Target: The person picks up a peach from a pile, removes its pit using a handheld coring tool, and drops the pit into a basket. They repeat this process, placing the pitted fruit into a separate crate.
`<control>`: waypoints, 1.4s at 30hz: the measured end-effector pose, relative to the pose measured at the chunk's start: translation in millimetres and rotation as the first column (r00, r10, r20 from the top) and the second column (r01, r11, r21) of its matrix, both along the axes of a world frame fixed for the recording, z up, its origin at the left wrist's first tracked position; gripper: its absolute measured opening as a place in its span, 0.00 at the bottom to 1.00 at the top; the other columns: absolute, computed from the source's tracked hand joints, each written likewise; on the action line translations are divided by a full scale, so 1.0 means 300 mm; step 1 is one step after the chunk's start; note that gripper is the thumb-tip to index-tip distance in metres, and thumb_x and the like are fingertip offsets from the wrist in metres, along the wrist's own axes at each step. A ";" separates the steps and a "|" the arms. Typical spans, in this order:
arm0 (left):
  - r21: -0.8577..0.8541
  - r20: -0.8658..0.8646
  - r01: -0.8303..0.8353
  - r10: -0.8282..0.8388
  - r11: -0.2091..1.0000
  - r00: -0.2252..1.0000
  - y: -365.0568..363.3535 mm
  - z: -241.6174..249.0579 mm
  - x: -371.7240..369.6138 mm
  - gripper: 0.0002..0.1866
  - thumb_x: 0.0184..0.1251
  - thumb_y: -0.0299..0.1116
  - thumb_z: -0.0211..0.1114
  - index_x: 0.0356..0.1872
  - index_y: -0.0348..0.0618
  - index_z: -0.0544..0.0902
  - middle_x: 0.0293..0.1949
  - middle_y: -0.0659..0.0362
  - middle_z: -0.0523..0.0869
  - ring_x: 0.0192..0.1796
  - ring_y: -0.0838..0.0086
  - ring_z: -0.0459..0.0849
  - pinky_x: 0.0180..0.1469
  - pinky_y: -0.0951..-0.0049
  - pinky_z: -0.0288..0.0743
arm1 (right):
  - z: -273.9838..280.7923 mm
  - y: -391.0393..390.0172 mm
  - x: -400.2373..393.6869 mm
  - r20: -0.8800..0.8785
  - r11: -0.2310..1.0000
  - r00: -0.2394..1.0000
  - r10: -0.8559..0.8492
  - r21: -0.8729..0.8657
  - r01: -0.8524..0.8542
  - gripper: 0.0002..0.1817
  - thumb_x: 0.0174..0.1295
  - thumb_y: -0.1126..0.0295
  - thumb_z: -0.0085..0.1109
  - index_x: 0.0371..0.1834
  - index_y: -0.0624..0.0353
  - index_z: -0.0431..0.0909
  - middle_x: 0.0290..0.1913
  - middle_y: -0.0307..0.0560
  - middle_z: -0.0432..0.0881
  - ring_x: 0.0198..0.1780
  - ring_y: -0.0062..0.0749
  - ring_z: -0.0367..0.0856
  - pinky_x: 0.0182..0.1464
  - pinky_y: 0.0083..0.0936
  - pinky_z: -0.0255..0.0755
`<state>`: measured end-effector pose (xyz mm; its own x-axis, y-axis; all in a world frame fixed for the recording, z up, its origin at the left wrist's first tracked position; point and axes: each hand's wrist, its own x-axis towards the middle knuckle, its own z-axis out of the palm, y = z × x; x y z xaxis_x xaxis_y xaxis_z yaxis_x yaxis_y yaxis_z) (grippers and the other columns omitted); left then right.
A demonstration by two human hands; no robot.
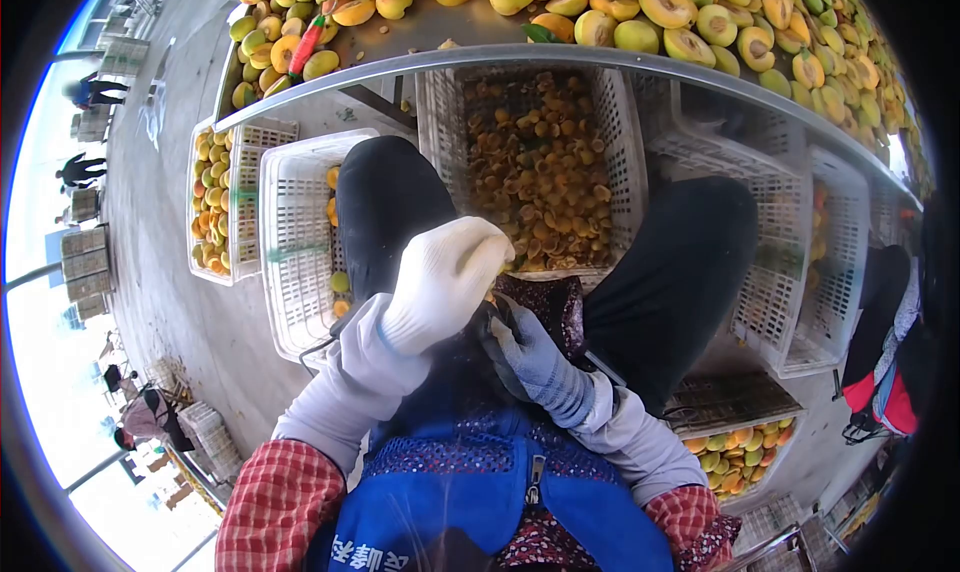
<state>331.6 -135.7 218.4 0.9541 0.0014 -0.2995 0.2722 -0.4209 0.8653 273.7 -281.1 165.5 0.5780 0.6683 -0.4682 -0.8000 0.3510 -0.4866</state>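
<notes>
My left hand (450, 275), in a white knit glove, is closed above my lap with its fingers curled. At its fingertips shows a sliver of yellow-green, apparently a peach, mostly hidden by the glove. Just below and to the right, my right hand (538, 360) wears a grey-blue glove with dark fingers. Its fingers are bent and closed close beside the left hand; what they hold is hidden. Beyond both hands, between my knees, stands a white crate (628, 152) with many brown-orange peach pits (540, 162) in it.
A metal table (420, 34) ahead carries many halved peaches (667, 5) and a red-handled tool (308, 47). White crates stand left (285, 222) and right (780, 272) of my knees. A crate of peaches (740, 457) is at the lower right. Other people (82, 171) are far left.
</notes>
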 end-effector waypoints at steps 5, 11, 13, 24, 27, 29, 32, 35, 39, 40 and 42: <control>-0.208 0.037 -0.117 0.128 0.971 0.991 0.017 -0.019 -0.049 0.14 0.72 0.32 0.51 0.36 0.32 0.82 0.32 0.58 0.84 0.33 0.82 0.79 0.38 0.80 0.73 | 0.029 0.019 -0.012 -0.034 0.998 0.999 -0.038 -0.055 0.037 0.17 0.77 0.64 0.44 0.64 0.55 0.67 0.37 0.38 0.76 0.27 0.18 0.70 0.26 0.16 0.68; -0.394 -0.009 -0.175 0.187 0.902 0.982 0.021 -0.030 -0.061 0.14 0.72 0.35 0.53 0.38 0.33 0.82 0.32 0.55 0.84 0.34 0.78 0.82 0.37 0.80 0.74 | 0.096 -0.020 0.054 -0.325 0.969 0.921 0.217 0.185 -0.163 0.16 0.75 0.51 0.45 0.50 0.50 0.69 0.24 0.35 0.69 0.17 0.15 0.63 0.14 0.17 0.56; -0.407 -0.019 -0.186 0.196 0.894 0.980 0.020 -0.018 -0.067 0.15 0.72 0.37 0.54 0.38 0.33 0.82 0.30 0.57 0.84 0.30 0.81 0.79 0.35 0.81 0.72 | 0.110 -0.022 0.059 -0.344 0.946 0.908 0.240 0.294 -0.139 0.18 0.75 0.46 0.45 0.47 0.48 0.69 0.21 0.33 0.66 0.15 0.15 0.61 0.12 0.17 0.54; -0.487 -0.051 -0.257 0.266 0.835 0.963 -0.002 0.025 -0.115 0.17 0.72 0.39 0.53 0.36 0.34 0.82 0.21 0.60 0.80 0.18 0.84 0.73 0.18 0.84 0.67 | 0.059 -0.021 -0.002 -0.465 0.729 0.764 0.449 0.684 -0.012 0.26 0.73 0.38 0.37 0.30 0.48 0.65 0.18 0.27 0.56 0.13 0.14 0.54 0.11 0.16 0.49; -0.428 0.022 -0.190 0.220 0.884 0.975 0.007 0.049 -0.131 0.16 0.72 0.37 0.52 0.35 0.34 0.82 0.22 0.59 0.81 0.18 0.83 0.74 0.19 0.84 0.68 | 0.096 -0.018 -0.008 -0.395 0.764 0.814 0.427 0.638 -0.091 0.27 0.72 0.36 0.36 0.33 0.49 0.68 0.18 0.27 0.57 0.13 0.14 0.53 0.10 0.15 0.49; -0.392 0.061 -0.143 0.181 0.909 0.982 0.018 0.060 -0.133 0.16 0.73 0.36 0.52 0.35 0.34 0.82 0.23 0.59 0.81 0.18 0.83 0.75 0.19 0.84 0.68 | 0.101 -0.012 -0.014 -0.400 0.742 0.803 0.441 0.666 -0.075 0.27 0.72 0.37 0.36 0.36 0.49 0.69 0.17 0.27 0.57 0.13 0.13 0.52 0.10 0.14 0.48; -0.372 0.003 -0.151 0.164 0.916 0.986 0.030 0.063 -0.143 0.15 0.72 0.35 0.52 0.34 0.34 0.82 0.23 0.59 0.82 0.22 0.82 0.77 0.22 0.82 0.70 | 0.083 -0.003 -0.024 -0.416 0.670 0.768 0.487 0.742 -0.023 0.26 0.72 0.37 0.37 0.39 0.48 0.71 0.17 0.27 0.57 0.13 0.13 0.52 0.10 0.13 0.48; -0.459 0.018 -0.174 0.205 0.871 0.979 0.032 0.024 -0.148 0.13 0.71 0.32 0.54 0.33 0.35 0.83 0.25 0.59 0.83 0.26 0.81 0.79 0.27 0.79 0.72 | 0.071 -0.006 -0.023 -0.370 0.695 0.801 0.471 0.714 -0.078 0.24 0.72 0.38 0.39 0.40 0.46 0.71 0.17 0.27 0.57 0.13 0.13 0.52 0.09 0.14 0.47; -0.191 0.256 -0.032 0.082 0.981 0.963 0.040 0.018 -0.153 0.11 0.69 0.31 0.54 0.33 0.36 0.83 0.28 0.60 0.84 0.30 0.80 0.81 0.31 0.78 0.74 | 0.115 -0.017 -0.022 -0.278 0.891 0.887 0.367 0.380 -0.249 0.22 0.73 0.40 0.40 0.40 0.45 0.71 0.18 0.27 0.57 0.13 0.14 0.52 0.09 0.14 0.47; -0.067 0.350 0.025 0.000 0.997 0.937 0.052 0.027 -0.147 0.11 0.69 0.30 0.54 0.33 0.36 0.83 0.29 0.60 0.84 0.29 0.80 0.81 0.30 0.79 0.74 | 0.117 -0.022 -0.027 -0.286 0.891 0.882 0.375 0.373 -0.258 0.22 0.73 0.40 0.40 0.40 0.45 0.71 0.18 0.27 0.57 0.13 0.14 0.53 0.10 0.14 0.47; -0.019 0.319 0.066 -0.057 0.998 0.946 0.056 0.058 -0.148 0.10 0.68 0.30 0.56 0.34 0.36 0.83 0.29 0.59 0.84 0.29 0.79 0.82 0.28 0.82 0.73 | 0.120 -0.024 -0.021 -0.290 0.890 0.874 0.389 0.365 -0.275 0.21 0.73 0.40 0.40 0.40 0.45 0.70 0.18 0.27 0.57 0.13 0.13 0.53 0.10 0.14 0.47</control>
